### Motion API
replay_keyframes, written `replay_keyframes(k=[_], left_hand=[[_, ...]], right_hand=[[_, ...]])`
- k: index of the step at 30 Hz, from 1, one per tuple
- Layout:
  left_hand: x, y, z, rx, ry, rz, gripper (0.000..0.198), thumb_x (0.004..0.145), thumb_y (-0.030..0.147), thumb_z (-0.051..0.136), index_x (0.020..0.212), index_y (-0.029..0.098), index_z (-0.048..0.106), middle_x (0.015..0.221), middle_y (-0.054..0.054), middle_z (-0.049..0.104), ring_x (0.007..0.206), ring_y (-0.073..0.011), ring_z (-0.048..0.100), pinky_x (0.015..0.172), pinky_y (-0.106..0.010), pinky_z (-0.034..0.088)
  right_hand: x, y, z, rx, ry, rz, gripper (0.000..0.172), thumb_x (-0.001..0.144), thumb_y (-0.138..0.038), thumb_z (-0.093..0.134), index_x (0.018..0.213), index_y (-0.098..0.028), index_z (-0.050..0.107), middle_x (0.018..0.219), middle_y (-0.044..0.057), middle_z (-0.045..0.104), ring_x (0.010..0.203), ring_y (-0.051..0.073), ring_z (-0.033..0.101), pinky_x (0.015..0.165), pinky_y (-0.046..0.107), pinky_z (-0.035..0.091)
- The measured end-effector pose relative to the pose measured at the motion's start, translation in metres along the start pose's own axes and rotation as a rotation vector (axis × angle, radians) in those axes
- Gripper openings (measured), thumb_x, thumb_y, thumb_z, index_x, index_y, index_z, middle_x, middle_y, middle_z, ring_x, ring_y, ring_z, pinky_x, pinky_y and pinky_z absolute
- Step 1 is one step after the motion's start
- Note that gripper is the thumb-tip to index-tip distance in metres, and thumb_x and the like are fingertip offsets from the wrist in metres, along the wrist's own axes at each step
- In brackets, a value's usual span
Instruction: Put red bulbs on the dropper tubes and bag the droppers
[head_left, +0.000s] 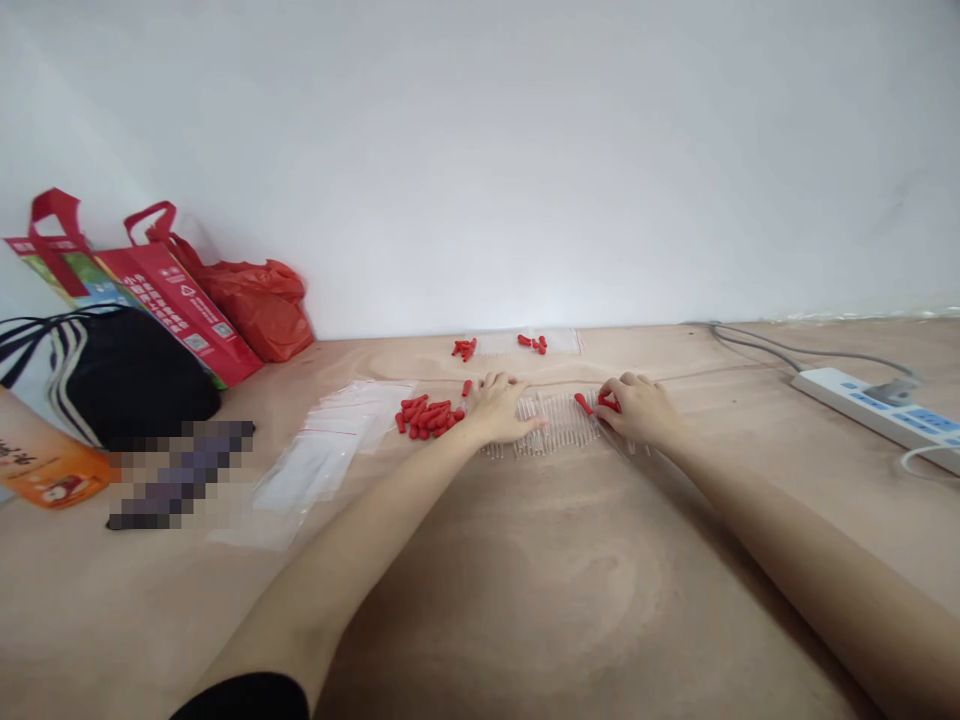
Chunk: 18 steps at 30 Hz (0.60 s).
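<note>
A row of thin clear glass tubes (559, 425) lies side by side on the wooden table. My left hand (499, 410) rests palm down over the left part of the row, fingers spread, with nothing visible in its grasp. At the row's right end, my right hand (641, 408) has its fingers closed around a red rubber dropper bulb (608, 402); the fingers partly hide it. Another red bulb (583, 403) lies on the tubes just left of that hand. Beside my left hand sits a pile of red bulbs (427, 417), with a single bulb (467, 387) behind it.
Clear zip bags (322, 450) lie fanned out at left. Near the wall, a bag (499, 344) lies between small groups of red bulbs. Shopping bags (176, 310), a black drawstring bag (142, 380) and an orange packet (56, 465) stand far left. A power strip (862, 400) with cables is at right.
</note>
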<state>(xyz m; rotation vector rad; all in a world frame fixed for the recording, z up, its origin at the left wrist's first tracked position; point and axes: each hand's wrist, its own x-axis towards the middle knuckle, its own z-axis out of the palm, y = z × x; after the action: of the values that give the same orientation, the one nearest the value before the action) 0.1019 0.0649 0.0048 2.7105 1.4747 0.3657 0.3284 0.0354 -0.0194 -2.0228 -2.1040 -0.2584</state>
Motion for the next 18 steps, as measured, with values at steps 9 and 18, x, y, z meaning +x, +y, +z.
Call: replay_keyframes(k=[9, 18], left_hand=[[0.052, 0.003, -0.002, -0.064, -0.398, -0.061, 0.075, 0.043, 0.061, 0.068, 0.105, 0.022, 0.051, 0.118, -0.012, 0.047, 0.11, -0.0328, 0.038, 0.09, -0.048, 0.03], [0.049, 0.002, 0.002, -0.076, -0.384, -0.05, 0.077, 0.038, 0.067, 0.066, 0.098, 0.022, 0.051, 0.112, -0.011, 0.047, 0.106, -0.0312, 0.039, 0.087, -0.045, 0.033]], right_hand=[[0.001, 0.0, 0.001, 0.043, 0.006, 0.004, 0.024, 0.076, -0.04, 0.048, 0.087, -0.02, 0.056, 0.091, 0.008, 0.058, 0.089, 0.024, 0.051, 0.073, 0.034, 0.033], [0.0, -0.001, 0.002, 0.06, 0.003, 0.01, 0.023, 0.076, -0.039, 0.049, 0.087, -0.02, 0.056, 0.092, 0.008, 0.058, 0.09, 0.024, 0.051, 0.073, 0.035, 0.032]])
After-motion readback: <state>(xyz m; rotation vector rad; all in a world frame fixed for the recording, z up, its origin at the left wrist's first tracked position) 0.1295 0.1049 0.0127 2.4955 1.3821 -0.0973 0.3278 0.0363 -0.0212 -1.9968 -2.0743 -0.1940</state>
